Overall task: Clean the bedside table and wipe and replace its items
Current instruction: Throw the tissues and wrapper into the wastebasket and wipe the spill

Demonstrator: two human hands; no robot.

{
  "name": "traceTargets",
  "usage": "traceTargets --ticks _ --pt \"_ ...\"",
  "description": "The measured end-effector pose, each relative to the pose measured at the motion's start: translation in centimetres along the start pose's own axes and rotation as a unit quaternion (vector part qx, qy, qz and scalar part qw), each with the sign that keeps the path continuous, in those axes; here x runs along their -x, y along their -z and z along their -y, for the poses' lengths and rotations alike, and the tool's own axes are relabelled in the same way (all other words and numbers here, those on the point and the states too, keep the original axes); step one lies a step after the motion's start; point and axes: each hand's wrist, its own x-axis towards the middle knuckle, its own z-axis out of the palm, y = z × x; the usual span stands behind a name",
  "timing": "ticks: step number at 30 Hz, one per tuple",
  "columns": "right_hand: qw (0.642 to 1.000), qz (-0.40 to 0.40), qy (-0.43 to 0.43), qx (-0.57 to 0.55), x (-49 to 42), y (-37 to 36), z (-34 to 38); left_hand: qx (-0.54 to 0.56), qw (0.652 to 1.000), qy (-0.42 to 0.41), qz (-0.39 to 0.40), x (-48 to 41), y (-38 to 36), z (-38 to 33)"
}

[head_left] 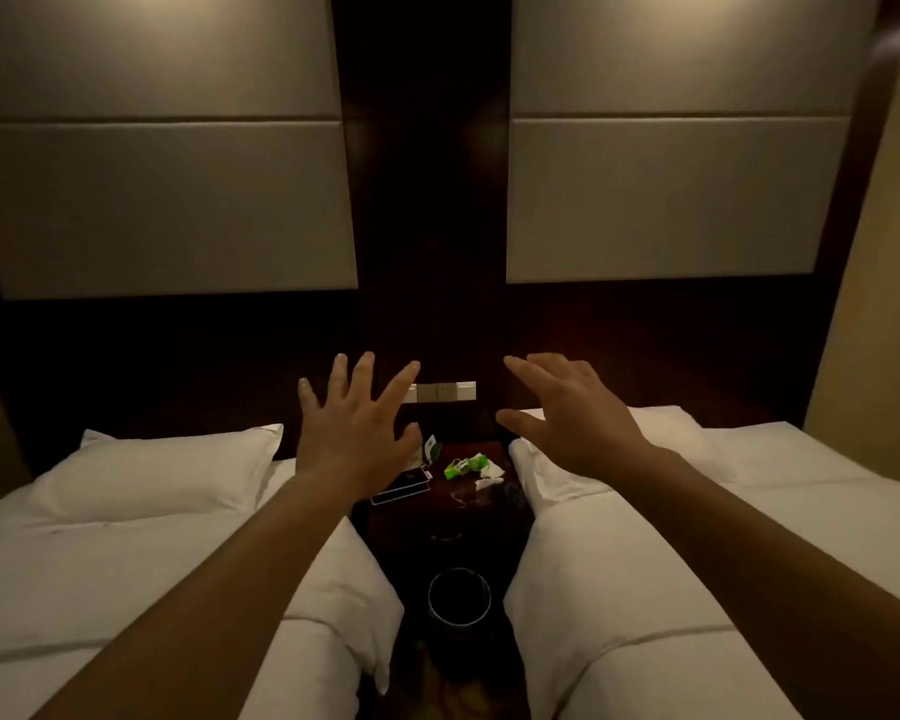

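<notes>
Head view of a dim twin-bed room. The dark wooden bedside table (489, 506) stands between the left bed (126, 563) and the right bed (697, 537), against a dark wall panel bearing a switch plate (445, 392). Both arms are stretched forward above the beds. The left hand (354, 428) is open with fingers spread wide, holding nothing; it hangs over the table's left rear corner and partly hides the items there. The right hand (572, 413) is likewise open and empty, fingers loosely extended, raised over the right bed's pillow (661, 433) just beside the table's right edge. On the tabletop, below and between the hands, lie a green wrapper (466, 466), a crumpled white tissue (489, 478), a small green-and-white packet (431, 449) and dark flat cards (404, 488). A round black waste bin (459, 600) sits on the floor in front of the table.
</notes>
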Motion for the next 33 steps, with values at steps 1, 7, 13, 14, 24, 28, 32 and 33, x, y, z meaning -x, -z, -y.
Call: traceTargets --ticks 1,7,13,14,24,28,32,33 --pt "1.0 0.007 -0.008 0.001 -1.0 -1.1 -0.1 0.001 1.0 0.001 0.012 -0.7 -0.9 0.5" --pt "0.998 0.045 -0.049 0.012 -6.2 -8.6 -2.9 0.004 0.999 0.003 0.036 -4.7 -8.8 3.1" --pt "0.998 0.044 -0.048 -0.008 -11.7 -15.4 -8.0 -0.002 0.998 0.023 0.066 -10.0 -17.2 4.7" --pt "0.998 0.044 -0.045 -0.014 -12.7 -16.7 -8.9 -0.007 0.997 0.027 0.072 -10.9 -18.7 4.9" --pt "0.987 0.13 -0.071 -0.067 -22.5 -29.1 -18.4 -0.026 0.984 0.08 0.155 -19.0 -32.4 6.7" --pt "0.984 0.144 -0.08 -0.071 -25.9 -33.1 -21.4 -0.011 0.98 0.089 0.178 -22.3 -37.0 7.0" --pt "0.979 0.155 -0.109 -0.08 -28.1 -38.0 -24.0 0.011 0.975 0.08 0.207 -24.5 -42.5 7.8" --pt "0.977 0.156 -0.118 -0.082 -28.7 -39.5 -24.5 0.014 0.974 0.079 0.211 -25.1 -44.1 8.2"
